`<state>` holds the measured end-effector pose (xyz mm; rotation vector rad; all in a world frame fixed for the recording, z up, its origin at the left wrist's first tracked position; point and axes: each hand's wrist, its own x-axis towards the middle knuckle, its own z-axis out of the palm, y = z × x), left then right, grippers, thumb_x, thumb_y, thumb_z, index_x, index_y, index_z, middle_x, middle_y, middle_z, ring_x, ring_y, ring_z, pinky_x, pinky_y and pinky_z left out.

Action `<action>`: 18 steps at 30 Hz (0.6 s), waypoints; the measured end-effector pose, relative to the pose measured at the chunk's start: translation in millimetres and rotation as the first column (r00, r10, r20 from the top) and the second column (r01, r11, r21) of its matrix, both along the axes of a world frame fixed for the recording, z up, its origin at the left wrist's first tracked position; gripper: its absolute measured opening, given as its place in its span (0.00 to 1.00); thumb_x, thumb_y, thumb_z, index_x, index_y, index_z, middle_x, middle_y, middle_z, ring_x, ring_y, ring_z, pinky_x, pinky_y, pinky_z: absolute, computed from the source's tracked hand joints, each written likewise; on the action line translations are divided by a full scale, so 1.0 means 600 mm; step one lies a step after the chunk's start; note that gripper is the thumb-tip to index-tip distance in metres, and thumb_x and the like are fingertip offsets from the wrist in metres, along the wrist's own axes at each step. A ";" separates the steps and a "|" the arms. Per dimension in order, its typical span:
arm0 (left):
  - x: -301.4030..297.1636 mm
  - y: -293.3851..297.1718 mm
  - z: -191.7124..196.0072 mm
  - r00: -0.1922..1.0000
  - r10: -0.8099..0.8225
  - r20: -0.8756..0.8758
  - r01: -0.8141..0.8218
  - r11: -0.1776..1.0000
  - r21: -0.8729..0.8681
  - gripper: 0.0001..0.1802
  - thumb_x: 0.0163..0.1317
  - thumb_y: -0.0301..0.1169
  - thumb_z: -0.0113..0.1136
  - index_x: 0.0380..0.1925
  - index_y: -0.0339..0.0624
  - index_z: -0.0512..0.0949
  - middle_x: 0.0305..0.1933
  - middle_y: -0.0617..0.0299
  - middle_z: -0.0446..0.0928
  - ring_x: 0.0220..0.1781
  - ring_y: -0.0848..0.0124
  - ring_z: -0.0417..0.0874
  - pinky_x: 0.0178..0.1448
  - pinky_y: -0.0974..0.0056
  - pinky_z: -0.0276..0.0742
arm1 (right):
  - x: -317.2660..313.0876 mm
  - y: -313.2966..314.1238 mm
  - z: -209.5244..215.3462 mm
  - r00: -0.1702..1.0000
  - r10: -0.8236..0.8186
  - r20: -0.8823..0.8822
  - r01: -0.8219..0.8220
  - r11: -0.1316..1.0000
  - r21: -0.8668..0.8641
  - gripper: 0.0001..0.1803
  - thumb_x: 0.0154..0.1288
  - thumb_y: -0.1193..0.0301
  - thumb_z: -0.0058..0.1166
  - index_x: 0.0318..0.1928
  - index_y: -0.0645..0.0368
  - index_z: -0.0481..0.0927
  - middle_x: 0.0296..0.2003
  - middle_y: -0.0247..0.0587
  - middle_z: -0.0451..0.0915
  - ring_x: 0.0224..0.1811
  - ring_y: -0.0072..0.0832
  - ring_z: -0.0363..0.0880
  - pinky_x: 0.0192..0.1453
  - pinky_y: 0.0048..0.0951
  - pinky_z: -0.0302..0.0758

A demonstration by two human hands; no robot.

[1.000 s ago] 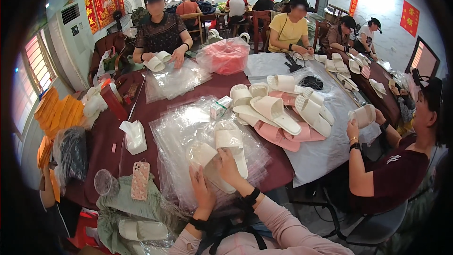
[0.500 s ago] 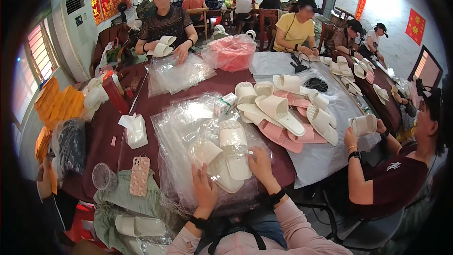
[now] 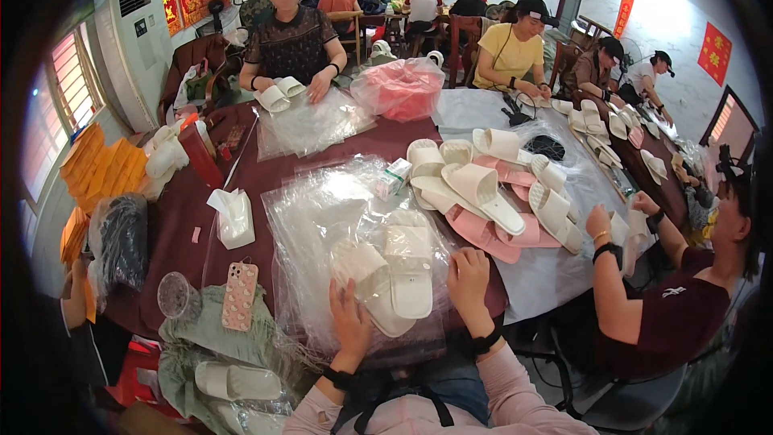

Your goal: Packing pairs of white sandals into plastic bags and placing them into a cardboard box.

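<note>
A pair of cream slippers (image 3: 411,270) lies side by side on a pile of clear plastic bags (image 3: 310,234), with shiny clear film over at least part of them. My left hand (image 3: 351,326) is open, its fingers stretched along the outer side of the left slipper. To the right of the pair is my right hand (image 3: 469,280), apart from the slippers and at the edge of the film. Its fingers are curled together, and what they hold, if anything, is hidden.
Cream and pink slippers (image 3: 481,188) are heaped at the right. A small box (image 3: 394,179), tissue pack (image 3: 234,217), phone (image 3: 240,296) and round clear tub (image 3: 178,297) lie around. More slippers (image 3: 237,381) rest at lower left. A co-worker (image 3: 668,306) sits close on my right.
My right hand has moved right, away from the slippers, and its fingers have curled in. My left hand stays by the left slipper. The right-hand co-worker has lowered a slipper.
</note>
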<state>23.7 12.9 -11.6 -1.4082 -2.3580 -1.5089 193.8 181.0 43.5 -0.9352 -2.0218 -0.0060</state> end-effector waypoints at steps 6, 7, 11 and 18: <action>0.004 0.000 0.006 0.998 -0.023 0.065 0.017 0.996 0.092 0.28 0.57 0.17 0.51 0.60 0.38 0.69 0.67 0.40 0.57 0.61 0.47 0.68 0.62 0.56 0.68 | 0.063 -0.054 -0.034 0.996 -0.063 -0.071 0.058 0.996 -0.065 0.07 0.52 0.76 0.58 0.33 0.62 0.78 0.35 0.43 0.76 0.39 0.43 0.73 0.42 0.40 0.67; 0.003 -0.001 0.001 0.997 -0.026 0.068 0.020 0.996 0.088 0.28 0.57 0.17 0.51 0.60 0.38 0.69 0.67 0.40 0.57 0.61 0.47 0.68 0.62 0.56 0.68 | 0.068 -0.058 -0.038 0.999 -0.045 -0.002 0.044 0.995 -0.086 0.07 0.52 0.75 0.59 0.33 0.62 0.78 0.35 0.44 0.76 0.39 0.43 0.73 0.42 0.41 0.68; -0.001 0.001 -0.006 0.998 -0.010 0.057 0.005 0.997 0.080 0.26 0.57 0.17 0.52 0.59 0.38 0.70 0.62 0.42 0.61 0.55 0.50 0.70 0.57 0.58 0.70 | 0.075 -0.065 -0.028 0.997 -0.072 0.023 0.074 0.993 -0.089 0.09 0.52 0.75 0.59 0.36 0.61 0.78 0.35 0.45 0.76 0.38 0.44 0.73 0.43 0.42 0.68; 0.003 -0.002 0.011 0.991 -0.051 0.125 0.041 0.996 0.079 0.27 0.57 0.17 0.51 0.59 0.37 0.70 0.53 0.46 0.64 0.50 0.54 0.71 0.54 0.60 0.70 | 0.079 -0.105 -0.046 0.911 0.353 0.213 -0.205 0.836 -0.510 0.23 0.54 0.66 0.63 0.50 0.61 0.75 0.43 0.49 0.76 0.45 0.48 0.73 0.49 0.45 0.70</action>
